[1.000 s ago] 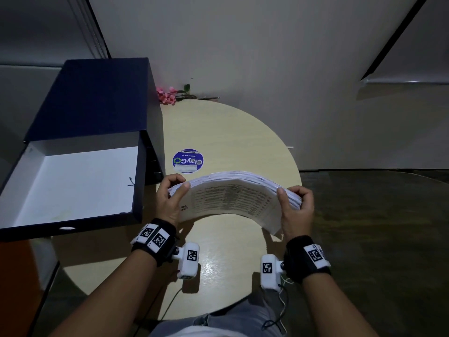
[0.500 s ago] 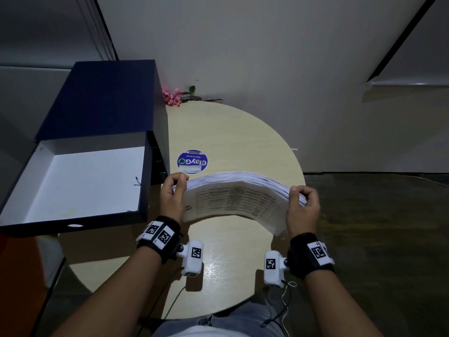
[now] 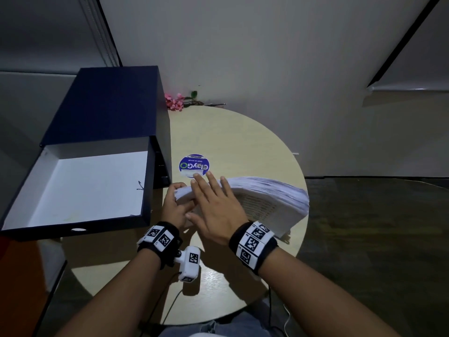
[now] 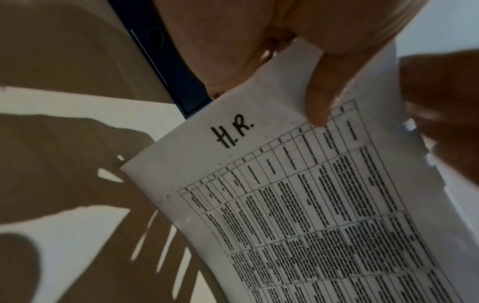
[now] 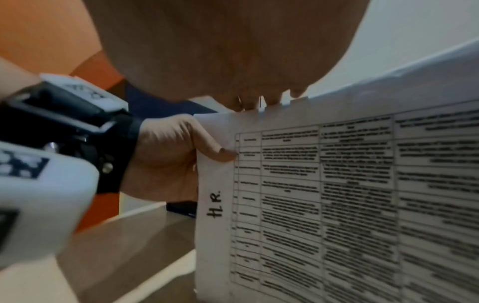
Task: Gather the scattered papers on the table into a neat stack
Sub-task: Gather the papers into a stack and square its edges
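A thick stack of printed papers (image 3: 269, 190), marked "H.R." on its front sheet (image 4: 311, 205), arches over the round table (image 3: 230, 137), its right end down near the table's right edge. My left hand (image 3: 176, 205) grips the stack's left end, thumb pressed on the front sheet (image 5: 337, 194). My right hand (image 3: 213, 205) lies across the top of the stack near that same end, fingers straight and spread. The stack's right end is free of any hand. In the right wrist view the left hand (image 5: 168, 160) shows pinching the sheet's corner.
An open dark blue box (image 3: 97, 181) with a white inside stands at the table's left, its lid raised behind. A round blue sticker (image 3: 194, 165) lies just beyond the hands. Pink flowers (image 3: 175, 103) rest at the far edge by the wall.
My right hand let go of the stack's right end and moved left, now flat on top near the left hand. The left hand kept its grip.
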`<action>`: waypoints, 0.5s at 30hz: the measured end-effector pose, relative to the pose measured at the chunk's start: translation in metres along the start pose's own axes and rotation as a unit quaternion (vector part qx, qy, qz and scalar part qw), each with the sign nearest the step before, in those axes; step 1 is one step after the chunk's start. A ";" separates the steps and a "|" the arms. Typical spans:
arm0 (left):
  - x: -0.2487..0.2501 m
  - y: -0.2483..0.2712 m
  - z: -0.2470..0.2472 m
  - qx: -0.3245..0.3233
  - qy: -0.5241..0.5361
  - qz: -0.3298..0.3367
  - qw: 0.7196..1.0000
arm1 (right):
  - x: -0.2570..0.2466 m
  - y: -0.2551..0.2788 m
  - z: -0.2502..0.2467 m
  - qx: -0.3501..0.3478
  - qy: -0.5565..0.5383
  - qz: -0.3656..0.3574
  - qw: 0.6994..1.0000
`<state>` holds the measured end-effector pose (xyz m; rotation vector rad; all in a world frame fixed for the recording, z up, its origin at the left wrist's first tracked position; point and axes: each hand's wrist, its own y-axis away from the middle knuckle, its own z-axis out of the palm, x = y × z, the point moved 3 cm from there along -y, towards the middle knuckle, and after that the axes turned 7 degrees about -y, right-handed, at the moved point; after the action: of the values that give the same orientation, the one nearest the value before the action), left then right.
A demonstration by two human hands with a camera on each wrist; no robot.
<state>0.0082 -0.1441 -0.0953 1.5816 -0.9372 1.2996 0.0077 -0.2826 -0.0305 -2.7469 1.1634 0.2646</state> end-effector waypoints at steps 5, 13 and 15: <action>0.001 -0.003 0.002 -0.026 -0.012 0.004 1.000 | -0.009 -0.004 0.006 0.001 0.004 -0.045 0.999; 0.020 0.006 0.008 -0.054 -0.076 0.052 0.994 | 0.012 -0.012 -0.012 0.004 -0.017 0.029 0.999; 0.029 0.006 0.014 -0.077 -0.094 0.086 0.989 | 0.027 -0.014 -0.030 -0.013 0.002 0.063 0.998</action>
<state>0.0127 -0.1603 -0.0665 1.5497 -1.2852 1.1760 0.0398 -0.2980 -0.0058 -2.7015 1.3469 0.2908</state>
